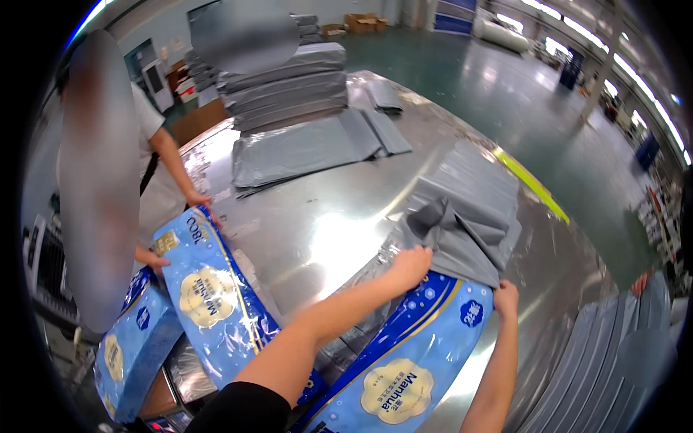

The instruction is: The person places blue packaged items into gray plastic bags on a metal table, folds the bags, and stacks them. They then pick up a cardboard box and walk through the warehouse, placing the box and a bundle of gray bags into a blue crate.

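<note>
A grey plastic mailing bag (473, 234) lies on the metal table, its mouth drawn over the far end of a light-blue plastic-wrapped pack of tissue (447, 346). My left hand (411, 265) is closed on the bag's edge at the left corner of the pack. On the other corner, my right hand (507, 297) grips the opposite edge of the bag. The pack's near end runs out of view at the bottom. Left of my forearm lies a second blue pack (209, 289), held at its far end by a co-worker's hands (196, 199).
A third blue pack (137, 346) sits at the lower left. Flat grey bags (310, 151) and a tall stack of grey bags (289, 94) occupy the table's far side. More folded grey bags (585, 368) are at the right, near another person's hand (640, 283). Yellow-green tape (534, 186) marks the table edge.
</note>
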`<action>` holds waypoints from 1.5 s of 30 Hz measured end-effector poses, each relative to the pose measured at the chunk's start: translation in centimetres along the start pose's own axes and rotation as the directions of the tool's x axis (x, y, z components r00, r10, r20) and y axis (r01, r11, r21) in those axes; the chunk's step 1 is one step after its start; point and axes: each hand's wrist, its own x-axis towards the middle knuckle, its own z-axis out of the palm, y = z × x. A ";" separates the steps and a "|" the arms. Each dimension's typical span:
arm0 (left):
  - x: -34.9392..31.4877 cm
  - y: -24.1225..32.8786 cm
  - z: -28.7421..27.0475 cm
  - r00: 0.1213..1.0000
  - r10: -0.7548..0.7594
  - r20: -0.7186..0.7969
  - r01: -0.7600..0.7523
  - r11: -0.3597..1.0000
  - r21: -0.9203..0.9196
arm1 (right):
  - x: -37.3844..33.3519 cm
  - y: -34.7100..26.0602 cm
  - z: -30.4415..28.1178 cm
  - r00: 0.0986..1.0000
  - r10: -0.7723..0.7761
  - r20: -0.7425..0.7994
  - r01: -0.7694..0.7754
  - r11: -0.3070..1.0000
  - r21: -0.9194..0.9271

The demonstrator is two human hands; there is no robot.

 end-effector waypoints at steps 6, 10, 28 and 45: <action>-1.7 1.0 -1.5 0.999 0.041 -0.029 -0.047 0.965 -0.259 | -2.0 4.9 2.7 0.998 0.055 -0.041 -0.012 0.738 0.675; -4.4 -1.0 0.2 1.000 0.028 -0.007 -0.028 0.916 -0.400 | -5.8 6.2 6.0 0.906 -0.107 -0.410 0.204 0.958 0.201; -5.8 -4.9 14.3 0.989 -0.134 0.068 0.124 0.474 -0.872 | -2.8 3.4 4.1 0.993 -0.001 0.118 -0.076 0.755 0.652; -23.1 -7.6 -1.3 0.905 -0.011 0.425 0.257 0.811 -0.526 | -20.8 3.9 5.1 0.849 0.026 0.527 -0.298 0.847 0.439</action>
